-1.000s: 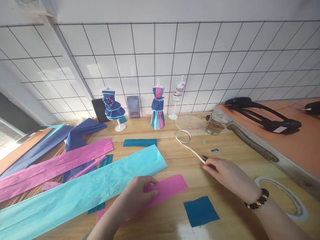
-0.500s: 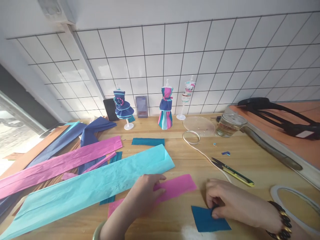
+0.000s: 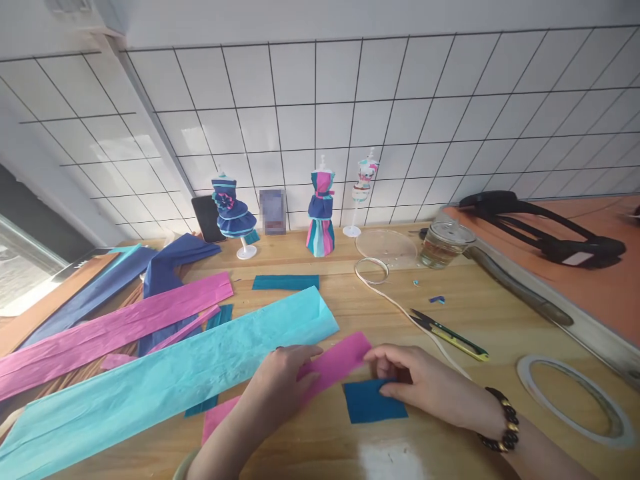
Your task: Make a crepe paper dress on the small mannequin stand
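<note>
My left hand [image 3: 289,375] is closed on a pink crepe paper strip [image 3: 339,362], thumb on top, with the strip's free end pointing up and right. Part of the strip is hidden beneath my hand and forearm. Close to that end, my right hand [image 3: 411,375] pinches the upper right edge of a small dark teal paper piece [image 3: 375,402]. Its thumb lies over the teal edge, while its forefinger reaches the pink strip's tip; whether they touch I cannot tell. A long light-turquoise strip [image 3: 190,363] lies just beyond my left hand.
Thread snips [image 3: 450,335], a cream cord [image 3: 395,303] and a white tape ring [image 3: 575,400] lie to the right. Small dress forms stand at the back, one in a striped dress [image 3: 321,213], near a glass jar [image 3: 445,243]. Pink and blue strips [image 3: 165,310] cover the left.
My right hand has moved left and away from me, bringing the teal piece nearer the pink strip. The strip's free end now tilts up more. The view has shifted slightly.
</note>
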The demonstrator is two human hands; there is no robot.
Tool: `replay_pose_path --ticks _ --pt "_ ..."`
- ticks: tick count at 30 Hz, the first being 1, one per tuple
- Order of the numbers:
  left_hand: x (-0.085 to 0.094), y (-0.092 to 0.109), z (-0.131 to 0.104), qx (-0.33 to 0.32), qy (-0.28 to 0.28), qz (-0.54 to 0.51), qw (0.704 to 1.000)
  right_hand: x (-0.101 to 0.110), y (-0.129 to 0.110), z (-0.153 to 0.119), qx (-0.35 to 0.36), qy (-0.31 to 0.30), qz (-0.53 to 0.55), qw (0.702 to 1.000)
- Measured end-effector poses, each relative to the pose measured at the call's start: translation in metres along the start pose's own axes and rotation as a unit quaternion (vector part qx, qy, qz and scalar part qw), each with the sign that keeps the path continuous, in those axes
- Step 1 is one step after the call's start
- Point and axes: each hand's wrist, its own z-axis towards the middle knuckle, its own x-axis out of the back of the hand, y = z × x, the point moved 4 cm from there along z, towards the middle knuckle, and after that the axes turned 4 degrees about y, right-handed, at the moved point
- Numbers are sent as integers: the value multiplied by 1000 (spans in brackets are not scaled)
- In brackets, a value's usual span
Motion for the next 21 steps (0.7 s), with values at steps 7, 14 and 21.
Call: replay_pose_path --ticks 7,14,21 --pt "4 11 -2 -51 5 50 997 1 6 1 -25 43 -9 999" --pt "30 -7 1 -17 140 81 987 -2 7 6 0 45 -6 999" --pt "17 6 0 -68 115 75 988 -3 8 7 12 53 -18 998"
